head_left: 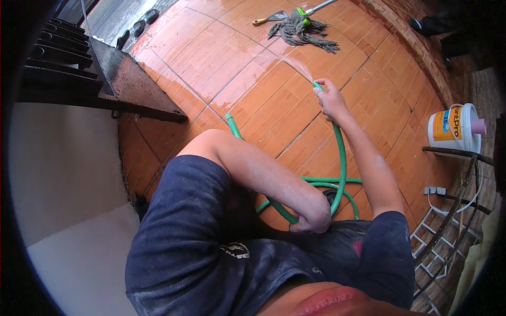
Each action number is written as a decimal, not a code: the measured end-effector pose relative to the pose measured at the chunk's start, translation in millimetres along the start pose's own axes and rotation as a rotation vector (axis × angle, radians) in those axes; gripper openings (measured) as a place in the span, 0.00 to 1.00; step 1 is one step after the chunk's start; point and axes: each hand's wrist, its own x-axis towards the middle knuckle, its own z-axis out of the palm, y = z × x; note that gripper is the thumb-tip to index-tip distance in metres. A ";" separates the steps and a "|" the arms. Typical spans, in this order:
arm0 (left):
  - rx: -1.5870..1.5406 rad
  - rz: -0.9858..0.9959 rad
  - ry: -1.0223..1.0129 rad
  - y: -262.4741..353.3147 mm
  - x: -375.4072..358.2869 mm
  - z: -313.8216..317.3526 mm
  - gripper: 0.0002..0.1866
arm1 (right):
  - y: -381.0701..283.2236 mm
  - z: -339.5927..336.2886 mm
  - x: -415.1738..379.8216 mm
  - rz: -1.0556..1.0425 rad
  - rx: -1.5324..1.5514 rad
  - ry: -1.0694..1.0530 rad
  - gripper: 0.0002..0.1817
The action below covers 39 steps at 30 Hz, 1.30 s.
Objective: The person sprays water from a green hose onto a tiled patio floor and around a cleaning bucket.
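My right hand (pixel 331 101) is closed round a green hose (pixel 341 158) just behind its end. Water sprays from that end onto the orange tiles, up and to the left. Bent across my body, my left arm brings my left hand (pixel 311 220) close to my lap, where its curled fingers grip a lower stretch of the same green hose. My forearm partly hides those fingers. More green hose lies looped on the floor beyond my lap. Left of it, a green hose tip (pixel 229 117) sticks out from behind my left elbow.
A grey string mop (pixel 303 32) and a scraper (pixel 269 18) lie on the wet tiles (pixel 226 89) ahead. At right stand a white bucket (pixel 468 126) and a metal frame (pixel 453 205). A dark slatted structure (pixel 63 58) juts in at left. Another person's foot (pixel 421 26) shows at upper right.
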 end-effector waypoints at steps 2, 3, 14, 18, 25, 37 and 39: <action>-0.008 0.000 -0.027 -1.9 2.6 1.4 0.25 | -3.5 -3.9 -0.8 0.034 -0.022 -0.012 0.10; -0.001 0.024 -0.007 -2.6 2.3 2.1 0.25 | -6.6 -4.6 -1.7 0.070 -0.043 -0.024 0.11; 0.053 0.003 0.019 -2.1 -6.3 1.2 0.24 | 9.1 -55.2 9.4 0.108 0.094 0.197 0.11; 0.041 0.005 0.038 0.5 -11.8 -4.8 0.25 | 6.1 -54.3 4.6 0.134 0.018 0.210 0.11; 0.091 0.127 0.044 1.7 -20.0 -9.9 0.24 | 2.5 -58.3 8.5 0.117 -0.001 0.235 0.11; 0.011 0.004 0.130 -2.2 -24.9 -9.2 0.25 | 7.8 -92.4 6.4 0.131 0.001 0.345 0.10; 0.008 0.016 0.115 -3.1 -23.2 -8.5 0.25 | 12.6 -98.2 5.8 0.148 0.017 0.336 0.10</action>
